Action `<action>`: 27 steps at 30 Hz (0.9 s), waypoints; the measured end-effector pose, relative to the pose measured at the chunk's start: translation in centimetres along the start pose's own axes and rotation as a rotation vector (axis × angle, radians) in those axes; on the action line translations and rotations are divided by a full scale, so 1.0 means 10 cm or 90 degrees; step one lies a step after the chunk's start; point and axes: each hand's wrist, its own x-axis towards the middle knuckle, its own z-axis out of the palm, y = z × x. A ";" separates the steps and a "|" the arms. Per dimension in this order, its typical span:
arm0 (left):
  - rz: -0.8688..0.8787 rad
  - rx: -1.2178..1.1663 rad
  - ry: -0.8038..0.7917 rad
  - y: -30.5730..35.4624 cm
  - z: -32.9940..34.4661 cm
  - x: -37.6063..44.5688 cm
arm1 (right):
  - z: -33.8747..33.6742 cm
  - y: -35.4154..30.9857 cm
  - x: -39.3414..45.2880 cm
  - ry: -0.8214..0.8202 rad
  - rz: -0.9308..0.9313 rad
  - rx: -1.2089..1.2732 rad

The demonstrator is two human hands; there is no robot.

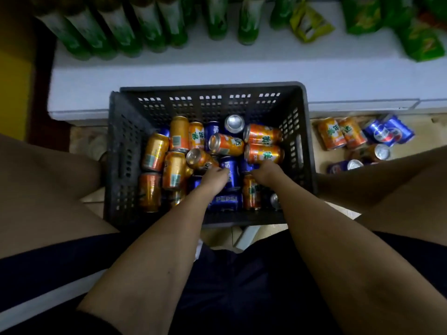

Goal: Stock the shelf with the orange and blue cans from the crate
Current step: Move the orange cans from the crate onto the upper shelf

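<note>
Bare forearms, bare knees, dark navy shorts (229, 286).

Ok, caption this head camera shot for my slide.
Both hands, left hand and right hand, reach into a black crate of jumbled cans.

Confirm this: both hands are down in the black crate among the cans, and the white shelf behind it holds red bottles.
One detail is wrong: the bottles on the white shelf are green, not red, as the head view shows. The rest holds: the left hand and right hand are both down in the black crate among the cans.
</note>
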 end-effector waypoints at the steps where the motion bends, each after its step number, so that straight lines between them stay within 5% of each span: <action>1: -0.008 0.005 -0.006 0.00 0.06 0.06 | 0.03 0.02 0.04 0.001 0.010 0.016; 12: -0.100 0.061 -0.068 -0.06 0.57 0.51 | 0.57 0.23 0.45 -0.026 0.164 0.134; 27: -0.109 0.018 0.124 -0.28 0.74 0.57 | 0.83 0.23 0.68 0.058 0.223 0.032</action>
